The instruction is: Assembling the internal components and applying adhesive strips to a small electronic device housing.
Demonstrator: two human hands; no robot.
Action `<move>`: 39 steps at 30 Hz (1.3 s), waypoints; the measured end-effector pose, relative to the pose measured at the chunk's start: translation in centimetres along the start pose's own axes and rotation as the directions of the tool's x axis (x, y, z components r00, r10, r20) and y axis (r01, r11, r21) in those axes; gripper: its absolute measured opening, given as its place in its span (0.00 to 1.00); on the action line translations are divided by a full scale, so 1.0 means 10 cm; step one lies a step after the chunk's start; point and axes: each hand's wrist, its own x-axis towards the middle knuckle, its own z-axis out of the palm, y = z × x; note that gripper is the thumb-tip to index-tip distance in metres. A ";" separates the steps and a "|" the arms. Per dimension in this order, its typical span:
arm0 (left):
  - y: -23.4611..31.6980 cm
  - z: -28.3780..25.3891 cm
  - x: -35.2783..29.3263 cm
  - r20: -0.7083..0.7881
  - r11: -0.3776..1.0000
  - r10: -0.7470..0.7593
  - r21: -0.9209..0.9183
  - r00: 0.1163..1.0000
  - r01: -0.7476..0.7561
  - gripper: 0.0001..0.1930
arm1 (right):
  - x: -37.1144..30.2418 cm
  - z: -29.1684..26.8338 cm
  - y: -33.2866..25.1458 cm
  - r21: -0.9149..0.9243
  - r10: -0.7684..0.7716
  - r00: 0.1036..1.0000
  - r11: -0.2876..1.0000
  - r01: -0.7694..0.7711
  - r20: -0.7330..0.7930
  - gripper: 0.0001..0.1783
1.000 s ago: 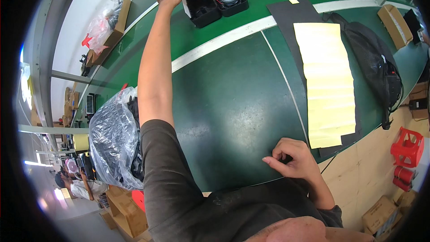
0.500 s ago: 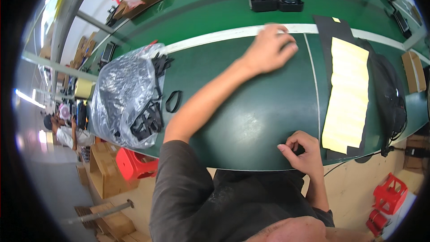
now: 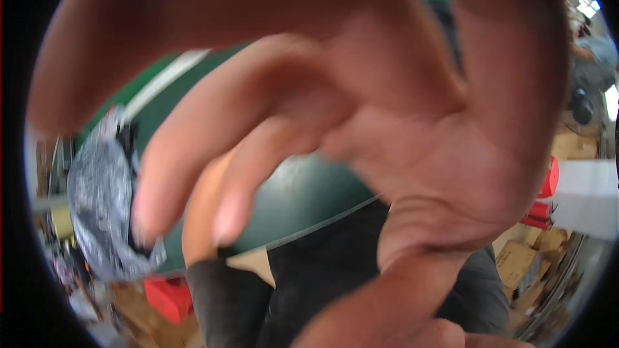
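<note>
My right hand [image 3: 445,148] is raised very close to the camera and fills most of the view. Its palm faces me, with the fingers spread and loosely curved toward the left; nothing shows in it. Behind it, my left forearm [image 3: 205,212] extends over the green table [image 3: 309,187], while the left hand itself is hidden by the right fingers. A clear plastic bag [image 3: 103,200] lies on the table at the left, beside the left forearm. Whatever lies on the middle and right of the table is mostly covered by the raised hand.
A red stool [image 3: 169,298] stands on the floor under the table's left end. More red stools [image 3: 540,212] and an open cardboard box [image 3: 519,264] are at the right. A white strip [image 3: 164,84] runs along the table's far side.
My right hand has risen from the table's near edge to just in front of the camera, its fingers now spread. The view has turned, and my left hand has become hidden.
</note>
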 end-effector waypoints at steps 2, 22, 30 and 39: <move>0.06 -0.13 0.15 0.074 0.974 0.025 0.225 0.997 -0.041 0.22 | 0.09 -0.46 0.31 -0.117 -0.024 0.999 0.993 0.021 -0.024 0.45; -0.01 0.01 0.05 -0.035 0.954 0.298 -0.004 0.954 -0.299 0.22 | -0.10 -0.97 -0.27 -0.373 -0.196 0.980 0.913 0.168 -0.040 0.45; 0.02 -0.46 0.17 -0.376 0.933 0.215 -0.195 0.901 -0.303 0.22 | -0.14 -0.73 -0.38 -0.357 -0.209 0.977 0.917 0.179 -0.047 0.45; 0.15 -0.27 0.15 -0.541 0.850 0.199 -0.319 0.817 -0.418 0.23 | 0.01 -0.58 -0.35 -0.279 -0.189 0.982 0.944 0.175 -0.022 0.45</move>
